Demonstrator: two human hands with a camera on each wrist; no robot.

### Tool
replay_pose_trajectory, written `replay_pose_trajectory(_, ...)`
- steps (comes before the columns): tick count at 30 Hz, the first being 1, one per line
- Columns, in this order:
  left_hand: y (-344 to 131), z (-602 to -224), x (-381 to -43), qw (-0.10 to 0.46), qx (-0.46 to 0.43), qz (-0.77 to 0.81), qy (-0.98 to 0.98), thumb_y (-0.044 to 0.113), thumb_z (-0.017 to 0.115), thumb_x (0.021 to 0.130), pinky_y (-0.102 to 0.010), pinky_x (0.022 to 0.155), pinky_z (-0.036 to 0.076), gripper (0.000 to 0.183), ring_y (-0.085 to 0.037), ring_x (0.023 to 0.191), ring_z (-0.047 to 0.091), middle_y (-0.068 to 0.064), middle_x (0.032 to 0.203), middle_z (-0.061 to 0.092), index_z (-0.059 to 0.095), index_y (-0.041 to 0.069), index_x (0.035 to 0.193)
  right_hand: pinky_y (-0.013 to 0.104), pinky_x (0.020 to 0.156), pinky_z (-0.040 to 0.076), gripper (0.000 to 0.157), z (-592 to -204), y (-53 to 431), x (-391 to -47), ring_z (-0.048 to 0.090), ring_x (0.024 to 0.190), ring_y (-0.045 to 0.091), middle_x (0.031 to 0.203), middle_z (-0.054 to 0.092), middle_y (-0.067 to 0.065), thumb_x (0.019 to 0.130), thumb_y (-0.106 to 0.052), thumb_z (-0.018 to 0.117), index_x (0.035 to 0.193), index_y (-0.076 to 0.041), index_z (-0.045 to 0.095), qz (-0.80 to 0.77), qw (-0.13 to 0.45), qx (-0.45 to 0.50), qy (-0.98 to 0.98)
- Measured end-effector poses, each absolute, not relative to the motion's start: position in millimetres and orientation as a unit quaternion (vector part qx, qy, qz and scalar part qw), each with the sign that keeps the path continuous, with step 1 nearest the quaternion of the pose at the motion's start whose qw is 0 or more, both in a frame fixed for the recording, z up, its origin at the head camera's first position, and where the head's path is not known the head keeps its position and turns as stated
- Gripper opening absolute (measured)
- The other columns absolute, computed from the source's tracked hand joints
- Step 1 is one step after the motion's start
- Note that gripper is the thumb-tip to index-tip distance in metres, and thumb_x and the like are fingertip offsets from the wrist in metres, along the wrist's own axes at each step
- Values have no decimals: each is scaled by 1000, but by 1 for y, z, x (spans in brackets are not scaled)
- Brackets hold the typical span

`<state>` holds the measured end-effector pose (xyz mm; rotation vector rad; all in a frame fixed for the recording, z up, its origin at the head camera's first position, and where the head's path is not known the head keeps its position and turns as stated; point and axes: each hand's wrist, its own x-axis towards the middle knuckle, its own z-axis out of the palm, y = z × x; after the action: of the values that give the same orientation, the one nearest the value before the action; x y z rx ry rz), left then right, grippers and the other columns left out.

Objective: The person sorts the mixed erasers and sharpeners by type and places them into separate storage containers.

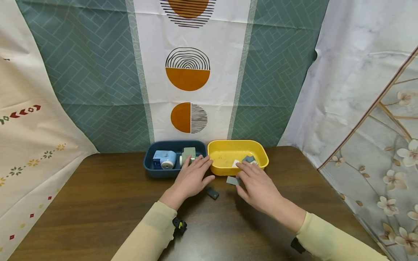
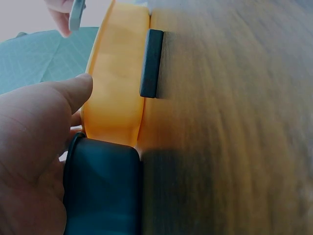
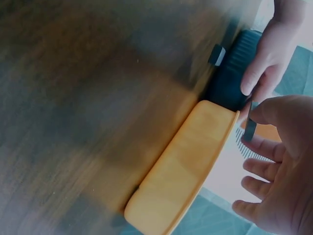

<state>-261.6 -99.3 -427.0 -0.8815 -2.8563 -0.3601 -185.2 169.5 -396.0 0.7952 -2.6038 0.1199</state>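
My right hand [image 1: 258,185] pinches a flat grey-green rectangular piece [image 1: 232,180] between thumb and index finger, above the front rim of the yellow bin [image 1: 225,171]. The other fingers are loosely bent, as the right wrist view shows. Over the right end of the dark blue bin [image 1: 161,173] lies my left hand [image 1: 192,175], its fingers extended and thumb apart, with nothing visible in its grasp. Whether those fingers touch the bin or its contents is hidden. A small dark block [image 1: 212,193] lies on the table, in front of the bins.
A blue boxy item [image 1: 164,156] with a white round part and a green one [image 1: 188,152] sit in the dark blue bin. Small white and grey-blue pieces [image 1: 249,159] lie in the yellow bin. Behind the wooden table [image 1: 98,203] hangs a patterned curtain [image 1: 192,108].
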Motion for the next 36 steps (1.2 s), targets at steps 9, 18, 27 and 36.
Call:
replay_pose_trajectory(9, -99, -427, -262, 68, -292, -120, -947, 52, 61, 113, -61, 135, 4, 68, -29, 166, 29, -3, 176, 40, 48, 15, 169, 60, 123, 42, 20, -396, 170, -203, 59, 140, 43, 148, 66, 22, 95, -19, 82, 106, -5, 72, 74, 228, 274, -931)
replay_pose_trajectory(18, -99, -425, -260, 63, -289, -122, -947, 53, 61, 112, -61, 135, 4, 69, -28, 166, 29, -2, 176, 40, 48, 16, 169, 59, 127, 37, 24, -393, 167, -224, 55, 145, 44, 153, 63, 23, 96, -21, 82, 111, -5, 72, 98, 197, 237, -946)
replay_pose_trajectory(27, -99, -426, -261, 68, -293, -121, -946, 51, 62, 112, -61, 135, 6, 67, -29, 166, 30, -3, 176, 41, 49, 15, 168, 55, 124, 41, 24, -393, 166, -240, 58, 142, 43, 151, 63, 24, 97, -20, 79, 111, -2, 72, 98, 197, 227, -949)
replay_pose_trajectory(36, -99, -427, -262, 62, -290, -120, -947, 53, 61, 112, -61, 135, 5, 68, -28, 166, 28, -2, 177, 39, 48, 16, 169, 55, 125, 41, 24, -390, 162, -254, 56, 143, 42, 153, 62, 23, 98, -21, 76, 113, -2, 72, 115, 174, 206, -956)
